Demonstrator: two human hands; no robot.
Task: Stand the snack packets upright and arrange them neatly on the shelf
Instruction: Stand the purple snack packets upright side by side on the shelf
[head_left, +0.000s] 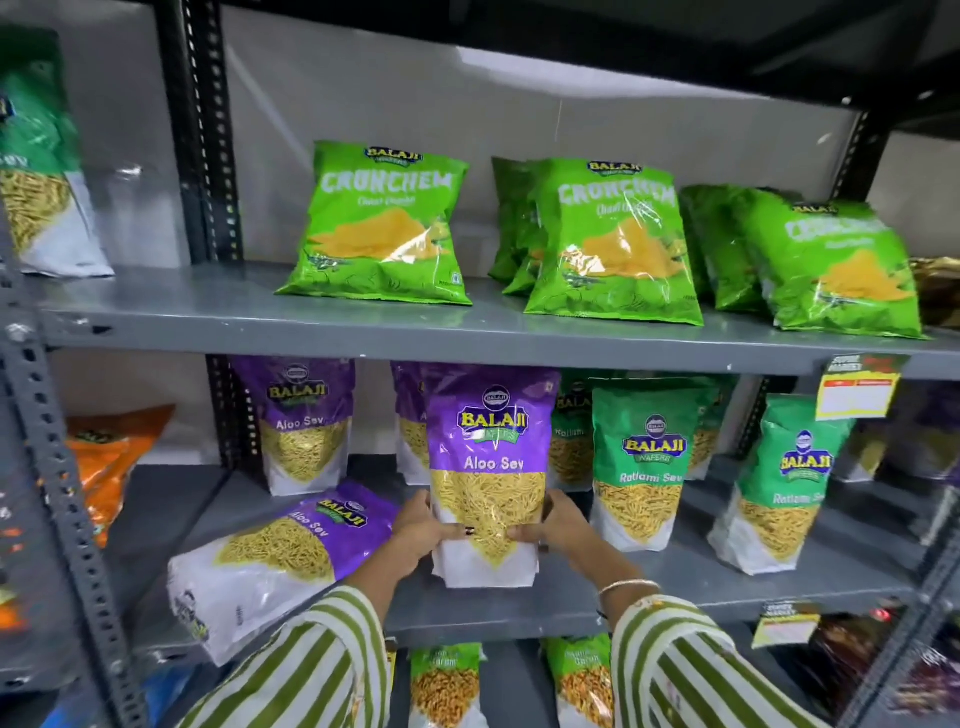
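A purple Aloo Sev packet (491, 457) stands upright near the front of the middle shelf (571, 597). My left hand (423, 530) grips its lower left side and my right hand (558, 525) grips its lower right side. To the left, a second purple Aloo Sev packet (275, 561) lies flat on its back, tilted toward the shelf's front edge. A third purple packet (301, 421) stands upright at the back left. Another purple packet (410, 421) stands behind the held one, mostly hidden.
Green Ratlami Sev packets (641, 467) (779, 493) stand upright to the right. Green Crunchem bags (384, 223) (608, 244) (831, 260) lean on the upper shelf. An orange packet (111, 457) lies at far left. Yellow price tags (857, 395) hang from the shelf edge. More packets stand below.
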